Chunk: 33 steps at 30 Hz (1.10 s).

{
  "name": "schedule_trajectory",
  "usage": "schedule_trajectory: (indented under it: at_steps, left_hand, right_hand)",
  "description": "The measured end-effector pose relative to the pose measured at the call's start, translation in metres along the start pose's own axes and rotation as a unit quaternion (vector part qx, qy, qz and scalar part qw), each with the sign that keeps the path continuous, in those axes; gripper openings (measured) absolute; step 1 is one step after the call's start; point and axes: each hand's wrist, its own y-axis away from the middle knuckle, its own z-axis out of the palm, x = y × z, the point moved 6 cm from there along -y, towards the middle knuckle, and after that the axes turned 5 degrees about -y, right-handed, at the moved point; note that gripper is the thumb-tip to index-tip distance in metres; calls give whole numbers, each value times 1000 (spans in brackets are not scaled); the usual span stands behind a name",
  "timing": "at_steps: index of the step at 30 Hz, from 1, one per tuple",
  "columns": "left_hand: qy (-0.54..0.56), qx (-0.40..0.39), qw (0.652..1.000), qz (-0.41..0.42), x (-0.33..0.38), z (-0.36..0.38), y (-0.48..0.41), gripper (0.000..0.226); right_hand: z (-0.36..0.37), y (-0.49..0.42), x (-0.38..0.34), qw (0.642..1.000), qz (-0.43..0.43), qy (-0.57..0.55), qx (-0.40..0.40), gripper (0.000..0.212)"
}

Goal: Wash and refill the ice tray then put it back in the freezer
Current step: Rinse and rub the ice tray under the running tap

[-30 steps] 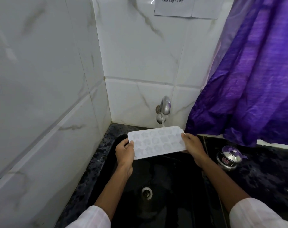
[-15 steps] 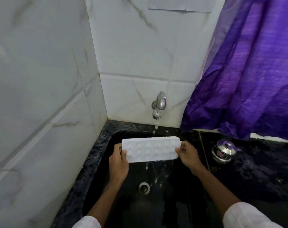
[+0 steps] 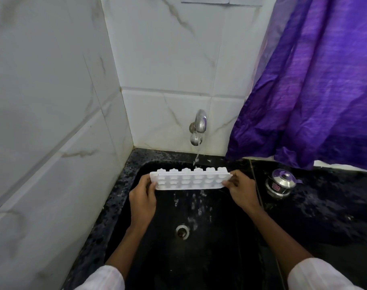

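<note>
A white ice tray (image 3: 191,179) hangs over the black sink (image 3: 136,170), turned so that the bumps of its underside face me. My left hand (image 3: 142,197) grips its left end and my right hand (image 3: 240,190) grips its right end. Water runs in a thin stream from the steel tap (image 3: 198,127) on the back wall and lands on the tray's far edge. Drops fall from the tray toward the drain (image 3: 182,231).
White marble tiles close the left and back sides. A purple curtain (image 3: 314,84) hangs at the right over a black counter (image 3: 325,216), where a small steel pot (image 3: 282,183) with a lid stands close to the sink edge.
The tray has dropped lower under the tap and been tipped over, from cavities facing me to underside facing me. Water now spills off it into the sink.
</note>
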Motion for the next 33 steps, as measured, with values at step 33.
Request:
schedule_trajectory:
  at_steps: [33]
  left_hand:
    - [133,-318,923,-173,23,30,125,30]
  right_hand:
    - [12,57,21,902,177,-344,-190,38]
